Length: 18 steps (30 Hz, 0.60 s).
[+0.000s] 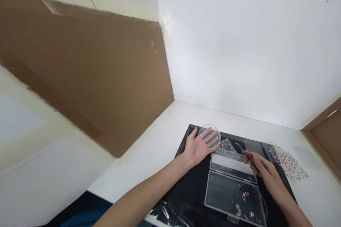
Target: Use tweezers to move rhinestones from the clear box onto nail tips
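Observation:
My left hand [197, 148] holds a round clear plastic disc [209, 137] at its fingers, which show through the disc. My right hand [263, 167] pinches slim metal tweezers [240, 146] above the far edge of an open clear plastic case. The case's lid [232, 165] lies nearer the far side, and its tray [234, 198] holds several small coloured gems. All of this rests on a black mat [190, 188]. Sheets of small gems [226, 145] lie beyond the lid, between my hands.
A colourful dotted sticker sheet [289, 162] lies on the white table [165, 124] right of the mat. A brown cardboard panel [85, 74] rises at the left, white walls stand behind, and crumpled clear plastic [165, 214] lies at the mat's near edge.

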Motion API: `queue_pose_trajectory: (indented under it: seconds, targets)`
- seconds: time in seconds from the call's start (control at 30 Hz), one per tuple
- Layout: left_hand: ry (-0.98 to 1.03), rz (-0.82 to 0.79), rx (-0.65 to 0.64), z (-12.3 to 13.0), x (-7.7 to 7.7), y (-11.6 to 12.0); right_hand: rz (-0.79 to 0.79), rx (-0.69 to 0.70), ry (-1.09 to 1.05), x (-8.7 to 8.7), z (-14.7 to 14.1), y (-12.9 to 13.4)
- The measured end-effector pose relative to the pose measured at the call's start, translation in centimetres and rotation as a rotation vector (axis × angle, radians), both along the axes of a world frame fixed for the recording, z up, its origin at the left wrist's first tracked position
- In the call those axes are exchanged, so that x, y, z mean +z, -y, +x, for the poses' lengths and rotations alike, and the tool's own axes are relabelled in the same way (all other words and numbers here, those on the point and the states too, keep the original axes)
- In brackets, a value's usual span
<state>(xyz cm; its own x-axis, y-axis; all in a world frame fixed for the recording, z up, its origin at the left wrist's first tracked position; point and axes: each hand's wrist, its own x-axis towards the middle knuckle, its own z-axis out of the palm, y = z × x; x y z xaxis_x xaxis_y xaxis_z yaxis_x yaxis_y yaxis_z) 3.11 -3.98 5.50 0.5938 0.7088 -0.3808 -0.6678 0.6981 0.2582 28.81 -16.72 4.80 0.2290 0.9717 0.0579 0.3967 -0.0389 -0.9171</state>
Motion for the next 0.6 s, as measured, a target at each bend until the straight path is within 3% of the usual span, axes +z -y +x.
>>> queue_pose_trajectory:
  seconds: [0.2,0.43,0.6]
  targets:
    - [0.019,0.096,-0.035,0.3,-0.8,0.2,0.156,0.086,0.241,-0.4,-1.0,0.3]
    - [-0.08,0.543,-0.073,0.5,-2.6,0.6,0.567,0.055,0.654,-0.1,-1.1,0.3]
    - [-0.131,0.748,-0.094,0.6,-3.6,0.9,0.694,-0.004,0.794,1.0,-1.1,0.3]
